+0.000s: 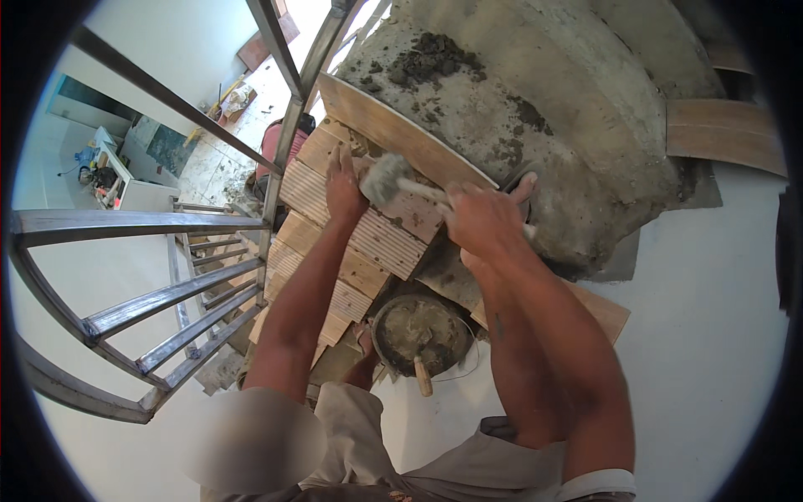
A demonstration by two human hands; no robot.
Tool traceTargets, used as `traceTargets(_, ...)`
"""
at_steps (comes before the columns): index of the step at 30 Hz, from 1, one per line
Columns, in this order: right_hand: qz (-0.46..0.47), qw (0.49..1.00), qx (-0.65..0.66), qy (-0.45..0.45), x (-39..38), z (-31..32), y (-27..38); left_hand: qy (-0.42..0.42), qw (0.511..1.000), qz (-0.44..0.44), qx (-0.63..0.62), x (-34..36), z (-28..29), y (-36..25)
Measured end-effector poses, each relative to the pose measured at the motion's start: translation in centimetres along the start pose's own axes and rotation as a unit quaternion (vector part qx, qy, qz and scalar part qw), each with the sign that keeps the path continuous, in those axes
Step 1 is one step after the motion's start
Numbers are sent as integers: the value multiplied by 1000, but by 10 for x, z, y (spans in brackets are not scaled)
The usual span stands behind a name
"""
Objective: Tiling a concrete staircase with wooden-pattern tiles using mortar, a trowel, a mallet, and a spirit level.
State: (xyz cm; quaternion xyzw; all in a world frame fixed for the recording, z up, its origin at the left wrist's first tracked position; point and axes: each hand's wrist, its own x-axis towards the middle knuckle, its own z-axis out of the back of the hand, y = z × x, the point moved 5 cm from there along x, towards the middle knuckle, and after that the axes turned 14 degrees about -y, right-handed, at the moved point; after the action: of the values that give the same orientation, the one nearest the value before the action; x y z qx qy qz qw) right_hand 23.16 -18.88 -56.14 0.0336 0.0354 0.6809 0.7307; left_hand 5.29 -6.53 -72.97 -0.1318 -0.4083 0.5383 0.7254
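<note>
My right hand is closed round the handle of a mallet. Its pale grey head is caked with what looks like cement and is close beside my left hand. That hand lies with fingers stretched out on a wood-look stair tile with a ribbed strip. Beyond both hands, a long wood-look tile stands on edge against the rough cement step. Below my hands is a black bucket of wet mortar, a trowel's wooden handle jutting over its rim.
A metal railing curves along the left side. Past it, lower down, a person in a pink top is partly hidden. Crumbled mortar lies on the cement. My foot rests near the right hand; loose tiles lie far right.
</note>
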Motion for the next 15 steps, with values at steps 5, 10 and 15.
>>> traceTargets(5,19,998,-61,16,-60,26,-37,27,983,-162,-76,60,25,-93)
traceTargets(10,41,994,-70,66,-85,7,-35,28,898,-431,-79,49,16,-174)
traceTargets(15,99,990,-97,-1,-79,-3,-33,164,879,-445,-44,52,-9,-190)
